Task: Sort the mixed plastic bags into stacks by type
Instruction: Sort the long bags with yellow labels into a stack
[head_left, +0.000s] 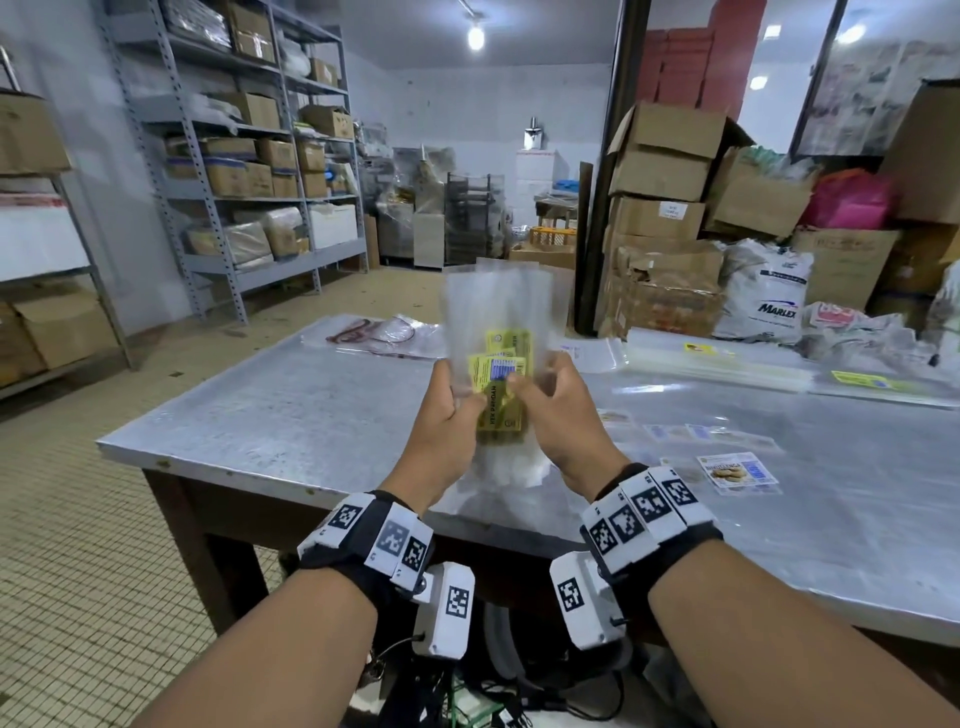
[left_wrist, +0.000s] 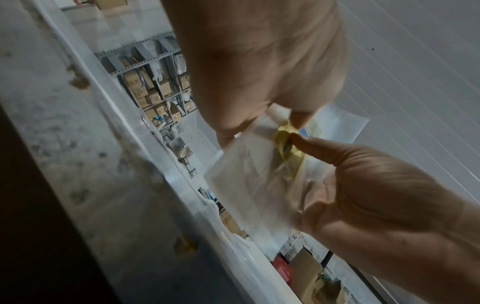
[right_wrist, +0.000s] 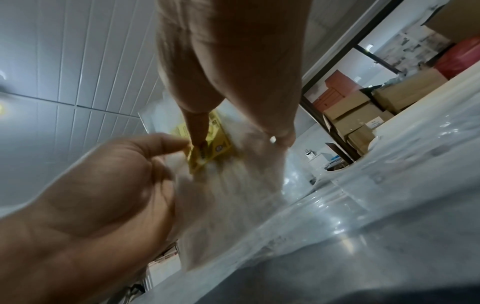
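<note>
I hold a bundle of clear plastic bags (head_left: 493, 306) with yellow labels (head_left: 501, 374) upright above the metal table (head_left: 285, 415). My left hand (head_left: 454, 410) grips its left side, fingers curled round it. My right hand (head_left: 545, 400) pinches the right side, thumb on a yellow label. In the left wrist view the left hand (left_wrist: 249, 115) pinches the bags (left_wrist: 246, 185) near the label. The right wrist view shows the right hand (right_wrist: 233, 98) with a fingertip on the yellow label (right_wrist: 215, 148). The bundle's lower end rests near the table's front edge.
Flat bags with yellow labels (head_left: 727, 358) lie at the table's back right. Bags with biscuit labels (head_left: 737, 473) lie at the right. Red-printed bags (head_left: 374, 332) sit at the far edge. Shelves of cartons (head_left: 249, 171) stand left, stacked cartons (head_left: 660, 208) and a white sack (head_left: 769, 301) right.
</note>
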